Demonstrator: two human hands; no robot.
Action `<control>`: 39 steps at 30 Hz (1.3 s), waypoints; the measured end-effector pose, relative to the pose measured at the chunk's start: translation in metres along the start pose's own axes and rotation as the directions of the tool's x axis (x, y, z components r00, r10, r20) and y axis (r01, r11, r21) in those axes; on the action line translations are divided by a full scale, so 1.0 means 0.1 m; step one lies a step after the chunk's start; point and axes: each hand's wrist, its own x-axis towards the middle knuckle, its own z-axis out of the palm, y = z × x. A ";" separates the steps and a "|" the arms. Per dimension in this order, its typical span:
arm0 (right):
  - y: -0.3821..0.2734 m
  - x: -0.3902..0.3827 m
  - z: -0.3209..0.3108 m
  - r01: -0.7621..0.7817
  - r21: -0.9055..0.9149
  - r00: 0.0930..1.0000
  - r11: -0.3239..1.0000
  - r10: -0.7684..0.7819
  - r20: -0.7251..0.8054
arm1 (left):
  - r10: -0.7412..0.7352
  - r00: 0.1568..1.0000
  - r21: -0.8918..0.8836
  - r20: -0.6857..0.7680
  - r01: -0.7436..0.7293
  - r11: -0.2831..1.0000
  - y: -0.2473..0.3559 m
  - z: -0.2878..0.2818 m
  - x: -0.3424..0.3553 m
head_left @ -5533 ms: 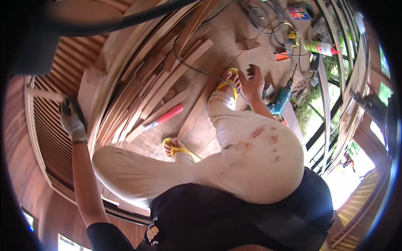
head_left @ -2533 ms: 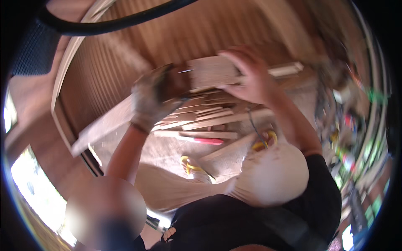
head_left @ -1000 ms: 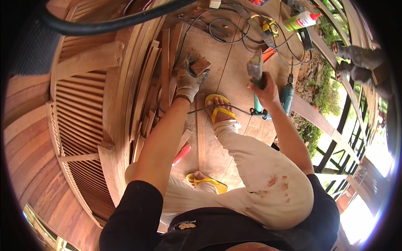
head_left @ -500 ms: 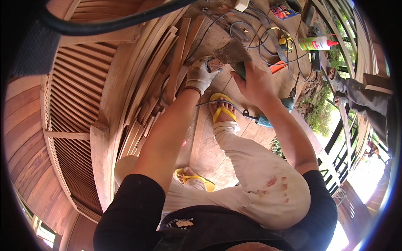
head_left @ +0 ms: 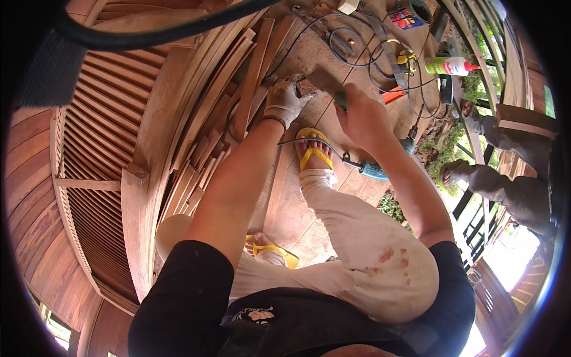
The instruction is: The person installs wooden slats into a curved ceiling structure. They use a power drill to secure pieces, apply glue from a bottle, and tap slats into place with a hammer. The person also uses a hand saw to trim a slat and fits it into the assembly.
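Note:
My right hand (head_left: 364,119) is closed round the green handle (head_left: 341,99) of a scraper, its wide, stained blade (head_left: 323,80) pointing up and left. My left hand (head_left: 284,102), in a pale, dirty glove, has its fingers curled at a small reddish-brown lump (head_left: 307,88). The blade's end is right beside that lump; whether the two touch I cannot make out. Both hands are above the wooden floor, just beyond my foot in a yellow flip-flop (head_left: 315,156). Below my right forearm lies a teal power tool (head_left: 373,171) with a dark cord.
Wooden strips (head_left: 253,77) are stacked on the left, beside a slatted wooden panel (head_left: 113,95). Farther off lie coiled black cable (head_left: 351,50), a yellow tape measure (head_left: 407,59), a white-and-green glue bottle (head_left: 449,65) and a tin (head_left: 410,15). Another person's grey-trousered legs (head_left: 505,187) are at right.
The scraper blade has turned from showing its broad face to a narrower, more edge-on view. My right hand has shifted slightly right. The other person's legs have moved apart at the right.

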 end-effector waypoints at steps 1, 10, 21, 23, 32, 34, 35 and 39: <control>0.03 0.06 0.00 -0.102 -0.102 0.974 0.990 0.120 0.191 | 0.012 1.000 -0.033 0.002 -0.012 0.999 0.00 0.00 0.03; -0.17 -0.12 -0.20 -0.042 0.107 0.977 0.993 0.063 -0.202 | -0.004 0.999 0.002 0.037 0.004 1.000 -0.10 0.03 0.02; -0.07 -0.11 -0.06 0.001 0.312 0.931 0.950 0.113 -0.347 | 0.012 1.000 -0.018 0.016 -0.012 1.000 -0.10 0.01 -0.12; 0.04 -0.17 0.13 -0.041 0.326 0.926 0.945 0.158 -0.342 | 0.052 0.999 0.020 0.009 -0.052 0.998 -0.06 -0.01 -0.05; 0.04 -0.14 0.16 -0.113 0.479 0.927 0.870 0.266 -0.264 | 0.067 0.997 0.063 -0.026 -0.066 0.996 -0.13 0.04 -0.06; 0.11 -0.19 0.39 -0.206 0.365 0.926 0.908 0.301 -0.227 | -0.009 0.998 0.046 0.061 0.006 0.999 -0.09 0.03 -0.02; 0.09 -0.16 0.33 -0.278 0.331 0.960 0.902 0.276 0.053 | 0.044 0.999 0.048 0.030 -0.045 0.998 -0.13 0.04 -0.03; 0.47 -0.07 0.40 -0.359 0.321 0.931 0.876 0.309 0.196 | 0.185 0.976 0.136 -0.119 -0.168 0.976 -0.19 0.14 -0.05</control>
